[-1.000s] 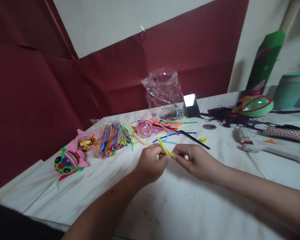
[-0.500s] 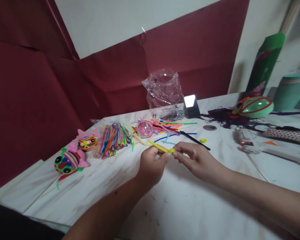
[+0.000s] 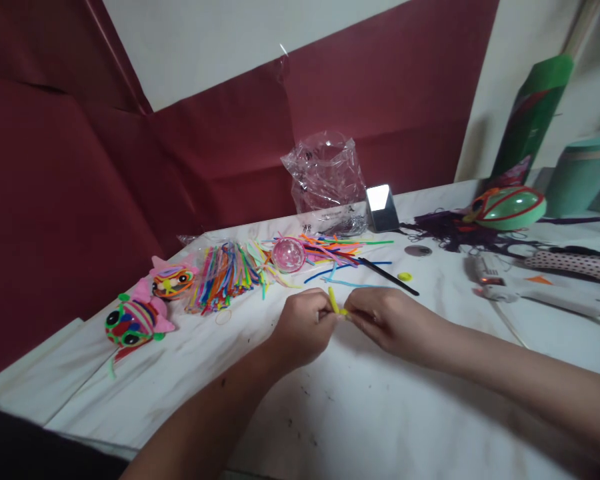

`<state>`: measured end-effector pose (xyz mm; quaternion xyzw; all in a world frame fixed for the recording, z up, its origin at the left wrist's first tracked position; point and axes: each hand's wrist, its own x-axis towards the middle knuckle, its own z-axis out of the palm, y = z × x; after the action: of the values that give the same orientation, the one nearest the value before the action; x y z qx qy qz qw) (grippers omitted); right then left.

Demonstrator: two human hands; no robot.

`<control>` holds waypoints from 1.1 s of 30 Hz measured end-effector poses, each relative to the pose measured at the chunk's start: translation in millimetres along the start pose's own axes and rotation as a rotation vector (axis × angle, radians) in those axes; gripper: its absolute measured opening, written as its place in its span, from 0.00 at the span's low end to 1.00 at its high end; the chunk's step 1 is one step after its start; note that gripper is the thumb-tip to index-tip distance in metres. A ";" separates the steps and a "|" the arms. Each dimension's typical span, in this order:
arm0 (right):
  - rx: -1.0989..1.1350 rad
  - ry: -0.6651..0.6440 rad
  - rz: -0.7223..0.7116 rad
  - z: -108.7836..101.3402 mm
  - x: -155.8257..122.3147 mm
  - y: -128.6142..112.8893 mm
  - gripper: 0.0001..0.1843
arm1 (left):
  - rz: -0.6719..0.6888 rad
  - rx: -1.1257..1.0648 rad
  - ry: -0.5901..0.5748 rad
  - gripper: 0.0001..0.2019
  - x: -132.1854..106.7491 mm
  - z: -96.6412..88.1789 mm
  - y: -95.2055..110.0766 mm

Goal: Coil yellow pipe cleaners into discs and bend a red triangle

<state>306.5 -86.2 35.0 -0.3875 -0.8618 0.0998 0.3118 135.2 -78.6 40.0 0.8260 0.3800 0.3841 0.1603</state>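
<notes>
Left hand [image 3: 304, 327] and right hand [image 3: 393, 323] pinch a yellow strip [image 3: 333, 300], bent, its free end seemingly unworked, while a disc [image 3: 405, 276] looks done.

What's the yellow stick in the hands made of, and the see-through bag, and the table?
Yellow stick: perhaps soft fuzz over wire, since it looks matte and bent; too small to be sure.
See-through bag: most likely thin, glossy plastic, because it's crinkled and has bright glints.
Table: smooth and white with brownish streaks like marble, though that might be just a printed covering.
</notes>
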 end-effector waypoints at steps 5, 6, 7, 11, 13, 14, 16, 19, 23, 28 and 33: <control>0.381 0.068 0.197 1.8 2.8 -7.5 0.09 | -0.136 -0.303 0.209 0.03 -2.6 3.8 -1.3; 0.448 0.083 0.224 2.7 2.8 -9.1 0.09 | -0.181 -0.383 0.247 0.03 -3.4 5.9 -1.4; 0.491 0.104 0.243 3.7 2.4 -10.3 0.09 | -0.216 -0.448 0.270 0.03 -4.2 8.0 -1.4; 0.456 0.149 0.226 6.2 -0.1 -9.8 0.10 | -0.286 -0.532 0.190 0.03 -4.5 10.1 0.9; 0.355 0.134 0.180 5.2 -0.2 -7.6 0.09 | -0.300 -0.486 0.131 0.03 -2.9 7.1 2.4; 0.298 0.123 0.161 4.2 0.0 -6.4 0.09 | -0.289 -0.430 0.120 0.03 -1.9 5.2 2.9; 0.200 0.087 0.130 2.0 0.6 -4.4 0.08 | -0.220 -0.279 0.108 0.03 -0.6 1.7 3.3; 0.102 0.021 0.053 -0.6 0.7 -1.9 0.08 | -0.050 -0.026 0.031 0.06 -0.8 -0.1 2.1; 0.019 -0.049 -0.052 -2.1 -0.1 0.8 0.08 | 0.034 0.126 -0.029 0.08 -2.9 4.2 0.5; 0.006 -0.069 -0.008 -1.8 0.0 -0.3 0.09 | -0.180 -0.136 -0.028 0.02 -0.4 4.7 1.5; 0.138 0.004 0.076 -0.4 1.6 -3.8 0.08 | -0.249 -0.297 -0.017 0.02 2.6 -2.4 0.8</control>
<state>303.6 -87.6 37.6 -0.3980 -0.8368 0.1700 0.3352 134.9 -77.3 43.4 0.7430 0.4170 0.4064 0.3300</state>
